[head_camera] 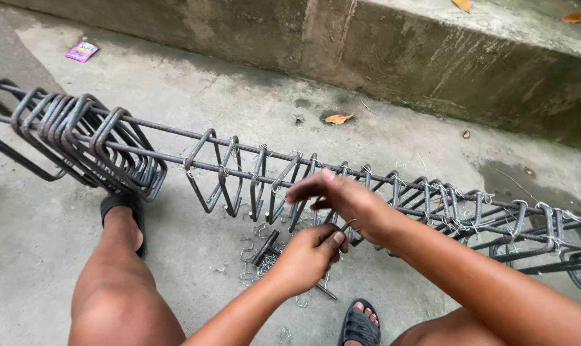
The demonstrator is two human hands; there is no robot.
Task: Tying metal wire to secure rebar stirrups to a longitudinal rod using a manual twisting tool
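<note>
A long rebar cage [431, 198] of straight bars and tied stirrups lies across the concrete in front of me. My left hand [306, 256] is closed around a thin bent piece of tie wire [348, 225], just below the cage's near bar. Directly above it, my right hand [345, 195] hovers at the cage with its fingers stretched to the left, thumb under them. Whether it pinches any wire is hidden.
A bunch of loose stirrups [98, 141] hangs on the bars at the left. Cut wire pieces [255, 256] and a dark metal tool [265, 247] lie on the ground between my sandalled feet. A concrete ledge [431, 57] runs behind, with a pink wrapper [81, 50] at far left.
</note>
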